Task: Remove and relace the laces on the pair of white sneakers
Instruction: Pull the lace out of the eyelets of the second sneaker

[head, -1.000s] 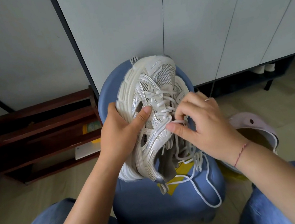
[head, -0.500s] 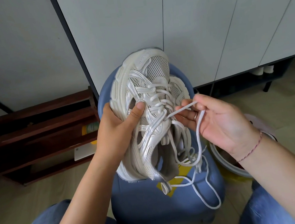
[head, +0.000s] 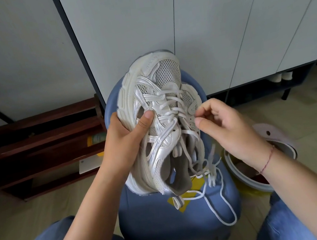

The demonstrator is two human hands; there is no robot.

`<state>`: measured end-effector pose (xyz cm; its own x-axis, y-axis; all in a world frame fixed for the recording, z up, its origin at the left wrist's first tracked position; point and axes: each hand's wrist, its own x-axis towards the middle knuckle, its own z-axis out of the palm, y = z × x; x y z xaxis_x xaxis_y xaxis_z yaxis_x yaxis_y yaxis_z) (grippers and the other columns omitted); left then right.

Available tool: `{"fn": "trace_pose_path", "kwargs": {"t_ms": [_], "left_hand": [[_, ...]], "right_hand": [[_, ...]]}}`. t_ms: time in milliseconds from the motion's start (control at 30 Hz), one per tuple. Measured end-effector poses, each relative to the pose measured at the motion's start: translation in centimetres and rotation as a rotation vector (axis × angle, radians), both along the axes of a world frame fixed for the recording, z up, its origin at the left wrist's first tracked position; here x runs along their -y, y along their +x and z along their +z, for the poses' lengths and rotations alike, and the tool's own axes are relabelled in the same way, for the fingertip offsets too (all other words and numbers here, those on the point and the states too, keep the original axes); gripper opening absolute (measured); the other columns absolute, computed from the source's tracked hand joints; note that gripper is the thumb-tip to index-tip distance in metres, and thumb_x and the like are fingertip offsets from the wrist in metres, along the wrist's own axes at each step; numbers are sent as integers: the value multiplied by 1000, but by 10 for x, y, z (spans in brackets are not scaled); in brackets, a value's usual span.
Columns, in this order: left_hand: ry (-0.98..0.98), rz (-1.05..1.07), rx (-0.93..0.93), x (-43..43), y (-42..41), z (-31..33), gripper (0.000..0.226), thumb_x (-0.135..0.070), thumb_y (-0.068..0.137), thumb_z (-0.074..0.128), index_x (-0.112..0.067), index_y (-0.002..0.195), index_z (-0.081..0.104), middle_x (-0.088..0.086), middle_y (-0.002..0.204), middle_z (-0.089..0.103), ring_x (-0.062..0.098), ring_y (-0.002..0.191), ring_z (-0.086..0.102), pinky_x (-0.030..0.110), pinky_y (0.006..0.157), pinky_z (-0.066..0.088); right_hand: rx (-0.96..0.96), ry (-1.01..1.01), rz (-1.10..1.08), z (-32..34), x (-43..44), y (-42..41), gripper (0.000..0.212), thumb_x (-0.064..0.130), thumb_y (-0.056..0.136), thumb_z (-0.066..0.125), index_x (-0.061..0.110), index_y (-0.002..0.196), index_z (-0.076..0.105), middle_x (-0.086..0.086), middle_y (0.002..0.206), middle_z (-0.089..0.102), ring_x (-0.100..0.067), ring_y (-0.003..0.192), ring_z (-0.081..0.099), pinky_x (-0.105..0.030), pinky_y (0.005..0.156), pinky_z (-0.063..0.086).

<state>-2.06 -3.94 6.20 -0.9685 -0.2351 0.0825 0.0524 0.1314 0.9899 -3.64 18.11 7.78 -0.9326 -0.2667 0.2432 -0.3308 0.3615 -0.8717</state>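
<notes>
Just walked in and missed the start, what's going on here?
A seated person is working on the lace of a white sneaker held over a blue stool. The left hand grips the sneaker's side, while the right hand curls at the lace by the eyelets; whether it pinches is unclear. Some eyelets are empty, and loose lace trails onto the stool.

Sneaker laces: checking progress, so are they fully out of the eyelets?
No, the lace crosses several eyelets of the sneaker the left hand grips.
</notes>
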Motion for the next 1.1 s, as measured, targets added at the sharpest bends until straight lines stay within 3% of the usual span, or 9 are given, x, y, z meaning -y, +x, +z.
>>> {"fn": "trace_pose_path", "kwargs": {"t_ms": [167, 333, 433, 567, 800, 967, 1100], "left_hand": [[-73, 32, 13, -4, 1, -2, 80, -69, 62, 78, -23, 124, 57, -9, 117, 71, 12, 107, 69, 46, 97, 53], [-170, 71, 13, -15, 7, 0, 53, -64, 63, 75, -38, 103, 50, -18, 106, 67, 2, 98, 66, 40, 92, 55], [-181, 75, 11, -19, 8, 1, 64, -64, 65, 75, -29, 114, 51, -19, 105, 68, -4, 94, 66, 34, 89, 55], [-182, 79, 23, -15, 6, 1, 73, -68, 63, 77, -25, 118, 53, -16, 108, 69, 2, 98, 67, 39, 91, 56], [-204, 72, -10, -8, 3, 1, 78, -71, 62, 73, -26, 122, 54, -15, 114, 69, 5, 105, 67, 44, 96, 54], [-186, 33, 2, -8, 3, 2, 79, -69, 65, 74, -23, 126, 55, -13, 116, 70, 6, 106, 67, 43, 96, 54], [-208, 51, 7, -8, 3, 1, 73, -64, 66, 75, -23, 123, 54, -15, 113, 70, 2, 102, 67, 39, 94, 55]], "right_hand": [[-8, -22, -22, 0, 6, 5, 12, 30, 84, 66, 18, 87, 67, 7, 78, 67, -4, 73, 62, -15, 67, 49], [-8, -26, -100, -3, 10, 5, 6, 20, 81, 72, 16, 84, 70, 3, 76, 70, -12, 72, 65, -20, 67, 54], [-28, 9, -100, -6, 11, 3, 4, 20, 83, 69, 22, 80, 68, 5, 73, 68, -10, 70, 64, -22, 66, 54], [-31, 136, 9, -2, 6, 1, 10, 24, 91, 57, 28, 82, 60, 9, 76, 63, -3, 73, 59, -19, 69, 48], [-69, 77, 24, 6, -1, 2, 13, 20, 95, 50, 16, 86, 57, 2, 76, 63, -13, 75, 61, -29, 73, 49], [100, -170, 54, 10, 1, 1, 15, 6, 94, 52, 13, 82, 56, 3, 67, 58, -9, 62, 53, -24, 65, 46], [575, -647, 203, 18, -5, -2, 3, 5, 85, 53, 7, 83, 56, -3, 67, 51, -7, 54, 43, -14, 52, 40]]}}
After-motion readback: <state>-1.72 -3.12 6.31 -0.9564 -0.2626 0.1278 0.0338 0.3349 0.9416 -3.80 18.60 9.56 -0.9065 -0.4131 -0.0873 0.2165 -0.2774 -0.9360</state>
